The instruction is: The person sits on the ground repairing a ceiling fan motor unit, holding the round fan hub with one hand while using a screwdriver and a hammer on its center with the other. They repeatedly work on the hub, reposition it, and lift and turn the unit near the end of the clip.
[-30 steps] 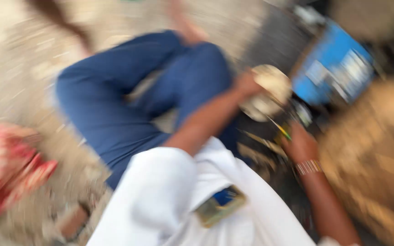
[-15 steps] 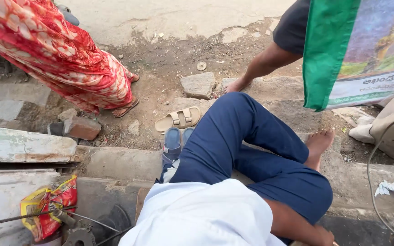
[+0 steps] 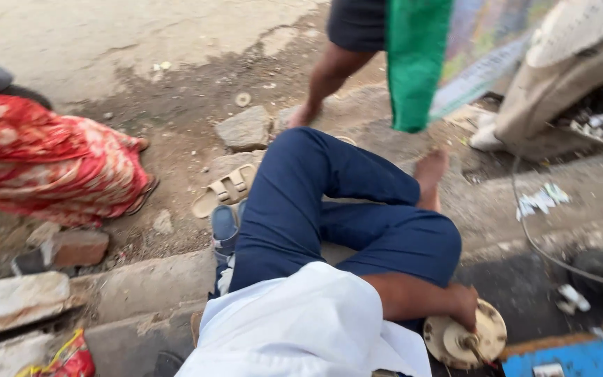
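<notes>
I sit cross-legged in blue trousers (image 3: 294,209) and a white shirt (image 3: 301,328), one bare foot (image 3: 430,178) on the ground. My left hand (image 3: 463,307) reaches across my knee and grips the rim of a round beige metal part (image 3: 455,342) at the lower right. A thin tool shaft (image 3: 477,348) touches the centre of that part. My right hand is out of the frame.
A person in a red patterned garment (image 3: 50,164) is at the left. Another person's bare leg (image 3: 322,80) and a green cloth (image 3: 413,63) are ahead. Sandals (image 3: 225,192), stones (image 3: 246,129), a brick (image 3: 78,248), a cable (image 3: 532,237) and a blue box (image 3: 560,356) lie around.
The view has swung right and down, bringing my left hand and the round metal part back into sight. The person ahead has stepped further along.
</notes>
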